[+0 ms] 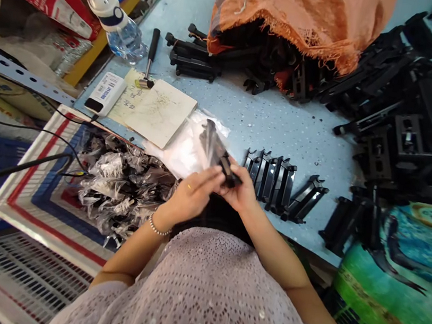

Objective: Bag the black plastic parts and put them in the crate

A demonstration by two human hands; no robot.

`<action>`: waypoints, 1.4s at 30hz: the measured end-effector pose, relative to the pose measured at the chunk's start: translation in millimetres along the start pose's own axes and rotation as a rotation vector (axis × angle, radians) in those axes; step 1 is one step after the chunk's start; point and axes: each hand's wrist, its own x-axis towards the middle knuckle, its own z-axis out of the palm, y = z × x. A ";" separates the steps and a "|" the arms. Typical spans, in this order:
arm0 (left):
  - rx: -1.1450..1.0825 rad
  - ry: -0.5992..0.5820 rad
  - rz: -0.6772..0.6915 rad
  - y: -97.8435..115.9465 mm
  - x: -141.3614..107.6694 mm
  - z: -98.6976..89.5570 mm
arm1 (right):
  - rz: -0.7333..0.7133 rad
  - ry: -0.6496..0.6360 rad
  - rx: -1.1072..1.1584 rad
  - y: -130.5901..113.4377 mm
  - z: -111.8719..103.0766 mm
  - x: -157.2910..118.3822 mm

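A long black plastic part (224,161) is held in front of my body, its far end inside a clear plastic bag. My right hand (242,191) is closed around the near end of the part. From the other side, the fingers of my left hand (194,194) press against the part and the bag; a ring and a beaded bracelet show on that side. A stack of clear bags (185,149) lies just beyond my left hand. Right of my hands, several similar black parts (277,184) lie in a row on the blue table (254,116).
An orange woven sack (301,13) spills black parts at the back, and a large heap (405,97) covers the right. Left are a hammer (152,56), a water bottle (118,25), a white pad (162,111) and a crate (38,169) of bagged parts.
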 end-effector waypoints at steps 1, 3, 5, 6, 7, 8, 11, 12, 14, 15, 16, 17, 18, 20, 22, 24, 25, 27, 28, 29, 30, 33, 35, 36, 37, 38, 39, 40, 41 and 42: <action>-0.010 -0.030 -0.014 4.1 -0.2 -0.5 | -0.081 0.057 -0.092 1.5 0.4 0.0; 0.046 -0.045 -0.148 8.4 -0.2 -2.7 | -0.189 0.140 -0.271 2.6 0.5 -1.4; 0.125 -0.040 -0.201 9.5 0.5 -4.9 | -0.225 0.171 -0.462 2.1 0.9 -4.7; 0.129 -0.074 -0.148 10.4 1.2 -5.8 | -0.246 0.183 -0.559 2.1 1.6 -6.8; 0.105 -0.135 -0.061 12.0 2.1 -6.7 | -0.278 0.193 -0.654 2.6 2.7 -9.1; 0.069 -0.203 0.022 14.3 3.1 -7.9 | -0.313 0.190 -0.736 3.6 4.3 -11.6; 0.057 -0.290 0.085 22.8 5.2 -17.7 | -0.305 0.010 -0.790 9.5 10.4 -20.9; 0.090 -0.259 0.061 25.1 5.0 -24.1 | -0.251 -0.118 -0.728 11.4 12.4 -24.5; 0.128 -0.191 0.001 28.8 2.5 -41.7 | -0.123 -0.395 -0.536 12.7 15.5 -32.1; 0.106 -0.175 -0.036 30.3 -0.1 -52.5 | -0.076 -0.503 -0.450 11.5 16.4 -35.9; 0.059 -0.171 -0.095 31.5 -3.7 -64.1 | -0.052 -0.583 -0.397 8.7 16.7 -39.7; -0.002 -0.175 -0.177 31.9 -8.3 -76.1 | -0.049 -0.631 -0.388 4.1 16.2 -43.3; -0.060 -0.162 -0.280 30.8 -14.2 -88.2 | -0.063 -0.649 -0.429 -2.1 14.7 -46.7; -0.132 -0.105 -0.547 20.6 -30.2 -110.8 | -0.121 -0.570 -0.685 -18.2 8.3 -52.6; -0.124 -0.023 -0.848 -5.5 -52.0 -129.1 | -0.176 -0.286 -1.136 -34.7 -2.8 -55.9; -0.059 0.053 -1.112 -47.9 -77.7 -140.5 | -0.155 0.083 -1.613 -46.2 -15.8 -55.3; 0.001 0.095 -1.209 -72.9 -90.6 -143.2 | -0.117 0.218 -1.800 -49.0 -21.7 -53.6; 0.179 0.155 -1.288 -121.6 -112.5 -142.4 | -0.043 0.321 -2.033 -49.3 -30.0 -49.2; 0.268 0.173 -1.294 -141.1 -119.7 -138.8 | -0.023 0.314 -2.090 -47.7 -31.9 -47.3; 0.334 0.181 -1.285 -154.9 -123.5 -133.2 | -0.015 0.300 -2.118 -45.6 -32.4 -46.0; 0.375 0.179 -1.266 -161.7 -123.5 -125.5 | -0.011 0.292 -2.126 -43.5 -31.7 -45.4; 0.384 0.168 -1.120 -139.4 -101.2 -90.0 | 0.008 0.319 -2.105 -38.8 -25.6 -46.1; 0.342 0.155 -0.928 -100.8 -74.0 -58.4 | 0.018 0.340 -2.076 -36.7 -21.5 -46.4; 0.292 0.112 -0.814 -80.7 -59.2 -41.8 | 0.023 0.340 -2.059 -35.9 -20.4 -46.0; 0.243 0.040 -0.695 -63.0 -44.9 -25.7 | 0.031 0.339 -2.040 -35.6 -20.4 -45.4; 0.208 -0.037 -0.605 -49.2 -31.7 -11.0 | 0.039 0.336 -2.014 -35.7 -21.8 -44.6; 0.173 -0.096 -0.551 -40.3 -20.4 1.5 | 0.043 0.330 -1.979 -36.5 -25.0 -44.0; 0.139 -0.128 -0.535 -36.6 -11.3 10.9 | 0.035 0.322 -1.929 -37.9 -30.0 -43.6; 0.098 -0.126 -0.555 -37.4 -4.6 16.9 | 0.011 0.308 -1.858 -39.8 -36.5 -43.5; 0.041 -0.092 -0.602 -41.7 0.1 19.4 | -0.029 0.292 -1.758 -41.9 -44.0 -43.6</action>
